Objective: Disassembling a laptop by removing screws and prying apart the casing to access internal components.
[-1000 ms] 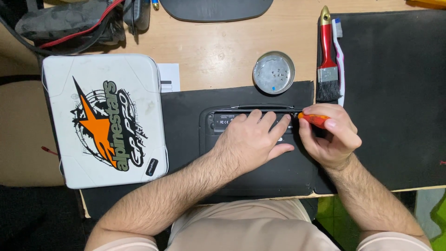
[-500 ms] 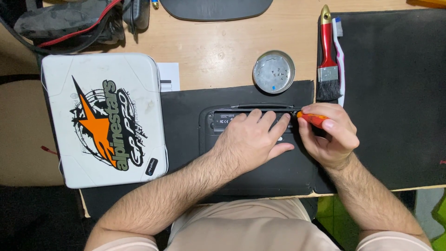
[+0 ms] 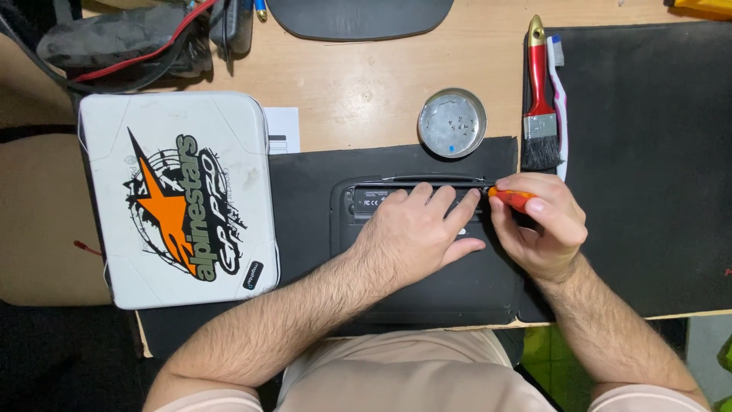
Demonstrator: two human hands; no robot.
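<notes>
Steadying black device (image 3: pixel 427 259) with flat left hand (image 3: pixel 415 233).
Unchanged since a second ago (no progress visible): right hand (image 3: pixel 543 227) gripping orange screwdriver (image 3: pixel 512 199) at its top edge.

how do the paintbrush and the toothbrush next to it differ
The paintbrush has a red handle with a gold tip, a metal band and a broad block of black bristles; the toothbrush is slim, white and pink, with a small blue-and-white head. The paintbrush's bristles point toward the person, the toothbrush's head points away. Both lie flat, side by side, untouched.
</notes>
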